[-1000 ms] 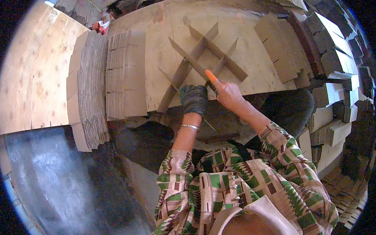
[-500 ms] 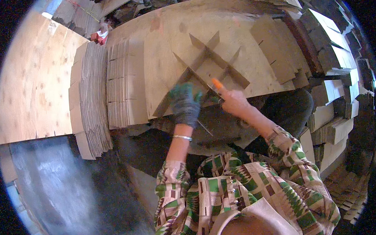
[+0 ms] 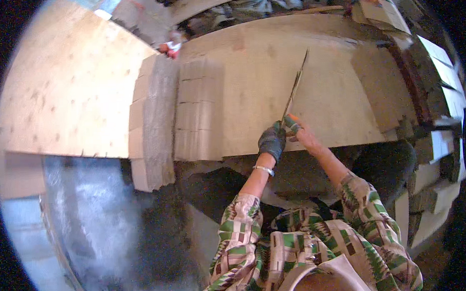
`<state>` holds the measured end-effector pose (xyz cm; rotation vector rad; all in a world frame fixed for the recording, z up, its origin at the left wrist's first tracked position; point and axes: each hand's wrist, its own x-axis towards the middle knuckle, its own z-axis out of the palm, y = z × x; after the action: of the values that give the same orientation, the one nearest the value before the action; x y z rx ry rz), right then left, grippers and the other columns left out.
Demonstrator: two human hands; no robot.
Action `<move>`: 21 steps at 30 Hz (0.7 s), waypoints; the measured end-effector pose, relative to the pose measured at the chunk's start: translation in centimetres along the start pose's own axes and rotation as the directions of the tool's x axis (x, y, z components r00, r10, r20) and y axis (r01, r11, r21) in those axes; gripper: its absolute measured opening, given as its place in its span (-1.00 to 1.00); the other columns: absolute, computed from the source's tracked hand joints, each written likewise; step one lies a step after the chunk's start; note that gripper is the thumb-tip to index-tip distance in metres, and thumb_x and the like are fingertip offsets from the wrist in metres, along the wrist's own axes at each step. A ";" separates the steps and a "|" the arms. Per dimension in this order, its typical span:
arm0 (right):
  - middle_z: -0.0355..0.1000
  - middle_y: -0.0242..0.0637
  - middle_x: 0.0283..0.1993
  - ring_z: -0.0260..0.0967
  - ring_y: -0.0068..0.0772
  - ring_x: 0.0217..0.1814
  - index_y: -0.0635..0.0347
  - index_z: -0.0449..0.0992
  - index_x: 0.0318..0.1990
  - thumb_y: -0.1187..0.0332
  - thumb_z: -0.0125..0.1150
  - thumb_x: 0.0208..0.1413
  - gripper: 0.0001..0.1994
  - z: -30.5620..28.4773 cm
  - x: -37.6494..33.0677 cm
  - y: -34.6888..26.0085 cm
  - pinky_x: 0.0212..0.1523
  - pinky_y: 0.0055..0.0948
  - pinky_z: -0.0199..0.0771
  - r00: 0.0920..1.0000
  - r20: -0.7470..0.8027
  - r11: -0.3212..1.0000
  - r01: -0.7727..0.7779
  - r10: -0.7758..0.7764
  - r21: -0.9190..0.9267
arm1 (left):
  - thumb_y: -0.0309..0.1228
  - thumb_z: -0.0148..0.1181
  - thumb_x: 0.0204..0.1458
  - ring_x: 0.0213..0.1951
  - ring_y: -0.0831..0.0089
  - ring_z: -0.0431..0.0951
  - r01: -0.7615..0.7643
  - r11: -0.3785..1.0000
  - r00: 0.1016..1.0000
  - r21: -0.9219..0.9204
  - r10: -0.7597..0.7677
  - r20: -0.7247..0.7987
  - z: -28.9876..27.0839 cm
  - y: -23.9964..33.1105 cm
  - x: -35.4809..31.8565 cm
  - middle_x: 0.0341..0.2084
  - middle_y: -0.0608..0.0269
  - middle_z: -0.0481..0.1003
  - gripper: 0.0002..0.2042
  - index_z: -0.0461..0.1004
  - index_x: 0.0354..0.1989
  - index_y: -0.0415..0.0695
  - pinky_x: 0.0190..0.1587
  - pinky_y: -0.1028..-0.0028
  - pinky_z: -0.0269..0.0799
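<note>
A cardboard divider point(image 3: 295, 84), folded flat, stands edge-on over the plywood tabletop point(image 3: 251, 78), so it shows as a thin dark strip slanting away to the far right. Its near end is in my left hand point(image 3: 272, 142), which wears a dark grey glove and is closed around it. My right hand point(image 3: 303, 134) grips the same end from the right. There is an orange cover on one of its fingers and a greenish one on another. Some fingertips of both hands are hidden where they meet.
Two rows of stacked cardboard pieces point(image 3: 198, 108) stand left of my hands. Beyond them lies a lighter plywood sheet point(image 3: 72, 94). Flat cardboard point(image 3: 382, 84) rests on the table's right side, with more cardboard stacks point(image 3: 433, 213) at the far right.
The crossed cardboard grid that stood spread on the table is now collapsed flat into a thin strip. Both hands have come together on its near end. The view has shifted.
</note>
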<state>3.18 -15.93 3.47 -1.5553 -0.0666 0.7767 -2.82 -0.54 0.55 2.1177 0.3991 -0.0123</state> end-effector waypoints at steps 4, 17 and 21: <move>0.54 -0.29 -0.04 0.51 -0.48 -0.24 0.14 0.35 0.34 0.22 0.12 0.30 -0.51 0.0 0.7 -0.1 -0.25 -0.46 0.50 0.982 0.158 0.982 0.128 -0.106 -0.138 | -0.22 0.04 0.26 -0.43 0.05 0.55 -0.124 0.891 0.917 0.437 0.271 -0.293 -12.6 -2.1 1.6 -0.47 0.03 0.56 -0.72 0.55 -0.32 -0.17 -0.35 0.13 0.45; 0.59 0.01 -0.05 0.54 -0.01 0.05 0.20 0.46 0.22 0.54 0.24 0.05 -0.50 -14.5 -3.2 7.0 0.11 -0.27 0.49 0.960 -0.039 0.779 0.200 -0.277 -0.595 | 0.26 0.07 0.10 0.50 0.03 -0.04 0.611 0.319 0.792 0.724 -0.243 -0.561 -36.9 -5.8 -0.2 0.48 0.06 0.04 -0.14 0.07 0.47 -0.01 0.45 -0.01 -0.06; 0.42 0.04 0.22 0.36 0.09 0.28 0.18 0.15 0.43 0.47 0.36 0.02 -0.21 -19.7 -5.2 -1.7 0.25 -0.12 0.39 0.819 -0.190 0.253 -0.057 -0.542 -0.966 | 0.34 0.00 0.07 0.51 0.03 -0.07 0.580 0.280 0.763 0.765 0.140 -0.630 -31.3 -5.7 -1.1 0.48 -0.01 0.02 -0.03 0.01 0.48 -0.17 0.49 -0.04 -0.29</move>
<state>9.78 -35.13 5.94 -2.8098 -0.4889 -0.1131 -10.04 27.72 13.35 3.2351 1.4280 0.3598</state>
